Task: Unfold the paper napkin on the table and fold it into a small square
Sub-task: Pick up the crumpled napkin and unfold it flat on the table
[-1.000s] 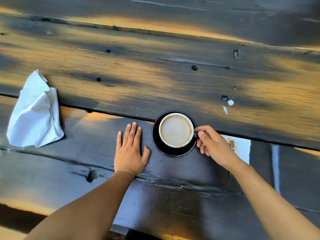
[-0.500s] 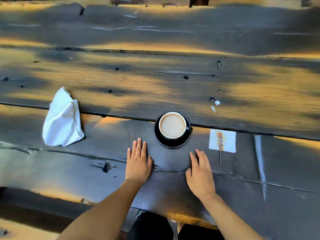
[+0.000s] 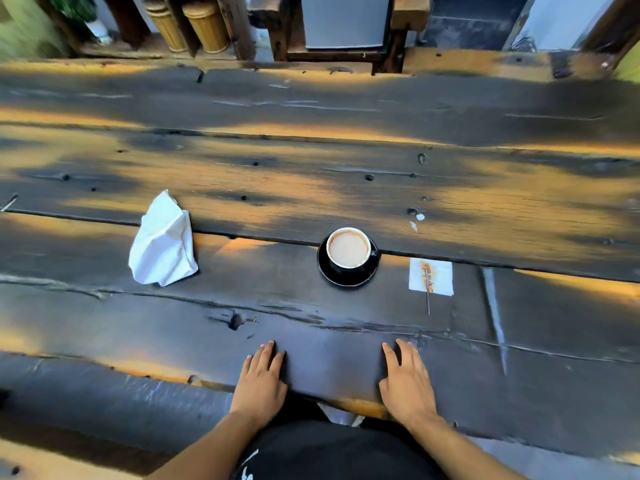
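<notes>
A white paper napkin [image 3: 162,242] lies loosely crumpled and partly folded on the dark wooden table [image 3: 311,188], to the left of centre. My left hand [image 3: 261,384] rests flat on the table's near edge, well below and to the right of the napkin, holding nothing. My right hand [image 3: 407,384] lies flat on the near edge too, fingers slightly apart, empty. Neither hand touches the napkin.
A white cup of milky coffee [image 3: 348,249] stands on a black saucer [image 3: 346,277] mid-table. To its right lies a small white paper square [image 3: 436,280] with a stained stir stick [image 3: 428,299] on it. Wooden posts and woven baskets [image 3: 194,26] stand beyond the far edge.
My right hand let go of the cup handle and came down to the near edge. My left hand also slid back toward me. The view pulled back and shows more table.
</notes>
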